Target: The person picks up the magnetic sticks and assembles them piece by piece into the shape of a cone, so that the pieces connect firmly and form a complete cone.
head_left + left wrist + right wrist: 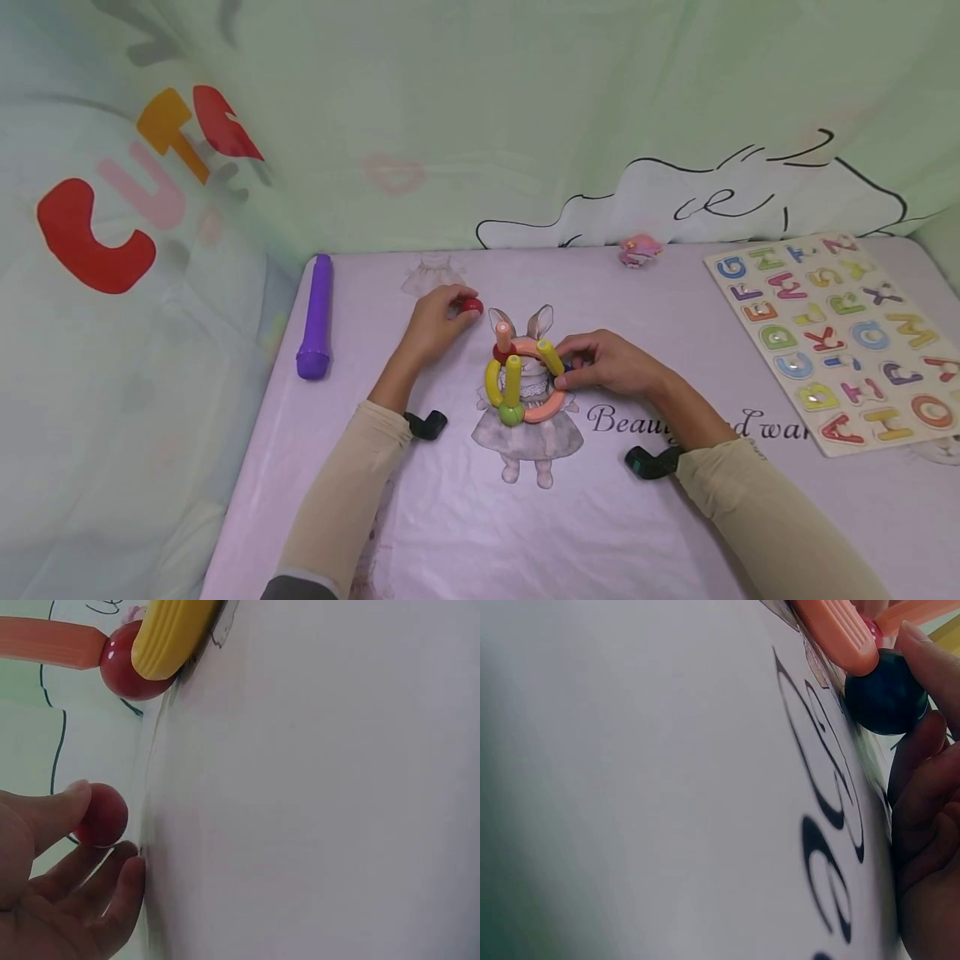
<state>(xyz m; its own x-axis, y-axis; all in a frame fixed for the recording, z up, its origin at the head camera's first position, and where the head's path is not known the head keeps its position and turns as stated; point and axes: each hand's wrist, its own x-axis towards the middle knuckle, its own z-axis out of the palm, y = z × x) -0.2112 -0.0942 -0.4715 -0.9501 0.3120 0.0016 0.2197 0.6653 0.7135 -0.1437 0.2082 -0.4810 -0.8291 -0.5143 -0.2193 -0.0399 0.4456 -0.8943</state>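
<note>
My left hand (pixel 438 323) pinches a loose red ball (pixel 105 816) between thumb and fingers, left of and behind a ring of toy pieces. Curved orange pieces (pixel 546 411) and a yellow curved piece (pixel 492 383) form the ring, joined by balls. An orange rod (pixel 503 335) stands on its red ball (pixel 133 669), and a yellow rod (pixel 513 379) rises from the green ball (pixel 512 414). At the ring's right side, my right hand (pixel 618 364) grips the dark blue ball (pixel 886 694), which meets the end of an orange curved piece. Another yellow rod (pixel 551 357) leans there beside the fingertips.
A purple toy microphone (pixel 314 329) lies at the table's left edge. Toward the back sits a small pink toy (pixel 639 249). On the right lies a wooden alphabet board (pixel 806 379) with coloured letters. Curtains with printed letters hang behind and on the left.
</note>
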